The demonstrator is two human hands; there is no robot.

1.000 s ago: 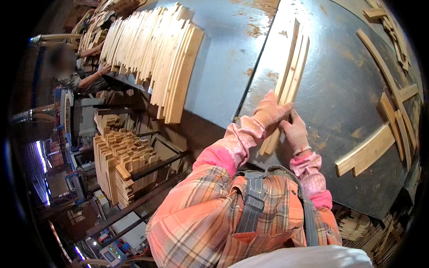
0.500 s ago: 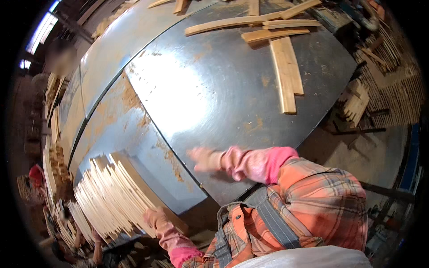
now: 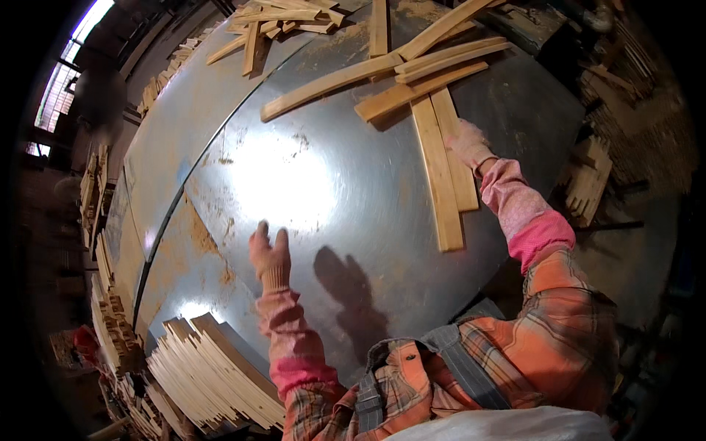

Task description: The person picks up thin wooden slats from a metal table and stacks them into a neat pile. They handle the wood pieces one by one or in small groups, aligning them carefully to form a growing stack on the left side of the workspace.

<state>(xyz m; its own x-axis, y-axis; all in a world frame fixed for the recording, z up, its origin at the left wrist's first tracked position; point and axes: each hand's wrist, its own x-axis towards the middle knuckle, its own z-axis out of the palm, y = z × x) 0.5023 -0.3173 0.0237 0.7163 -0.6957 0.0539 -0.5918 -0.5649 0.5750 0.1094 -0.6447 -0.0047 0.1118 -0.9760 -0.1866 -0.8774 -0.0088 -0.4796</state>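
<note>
Two pale wooden slats lie side by side on the metal table (image 3: 368,220), the left slat (image 3: 438,187) reaching nearer to me than the right slat (image 3: 462,184). My gloved right hand (image 3: 468,143) is closed over the outer edge of the right slat, though its fingertips are partly hidden. My gloved left hand (image 3: 271,253) hovers over the bare metal, fingers apart, holding nothing. Across the far ends of the slats lie a slanting wooden piece (image 3: 419,92) and a curved wooden strip (image 3: 331,84).
A stack of thin wooden strips (image 3: 213,371) stands at the near left. More loose wood pieces (image 3: 283,18) are heaped at the far edge. Sawdust (image 3: 202,235) is scattered on the table, and bundled wood (image 3: 592,176) stands beyond its right edge.
My right hand has reached forward to the slats. My left hand has left the strip stack and moved up over the table. The view has shifted, bringing more of the far pile in.
</note>
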